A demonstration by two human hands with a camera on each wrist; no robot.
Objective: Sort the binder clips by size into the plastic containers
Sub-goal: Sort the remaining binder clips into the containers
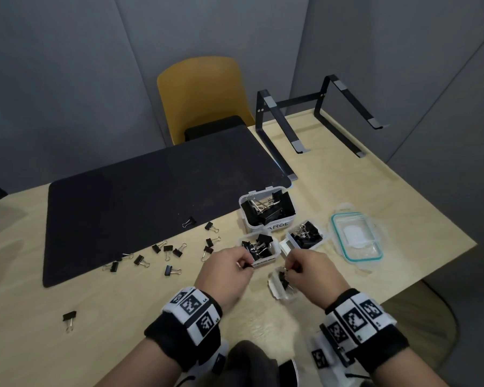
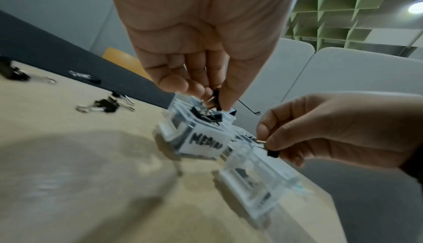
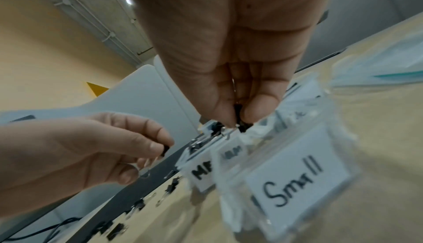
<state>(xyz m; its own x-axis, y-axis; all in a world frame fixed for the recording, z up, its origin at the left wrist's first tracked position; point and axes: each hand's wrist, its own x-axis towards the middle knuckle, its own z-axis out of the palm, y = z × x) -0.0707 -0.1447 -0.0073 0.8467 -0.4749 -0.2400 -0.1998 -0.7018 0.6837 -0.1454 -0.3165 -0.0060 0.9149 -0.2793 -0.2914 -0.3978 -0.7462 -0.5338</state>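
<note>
My left hand pinches a black binder clip between thumb and fingers, just above the clear container labelled MEDIUM, which holds several clips. Close beside it, my right hand pinches a smaller black clip over the container labelled Small, seen in the head view at the table's near edge. The LARGE container stands behind them, full of big clips. Several loose clips lie scattered to the left, at the mat's edge.
A fourth open container with clips sits right of the medium one. A clear lid with a teal seal lies further right. A black mat, a laptop stand and a yellow chair are behind. One clip lies alone near left.
</note>
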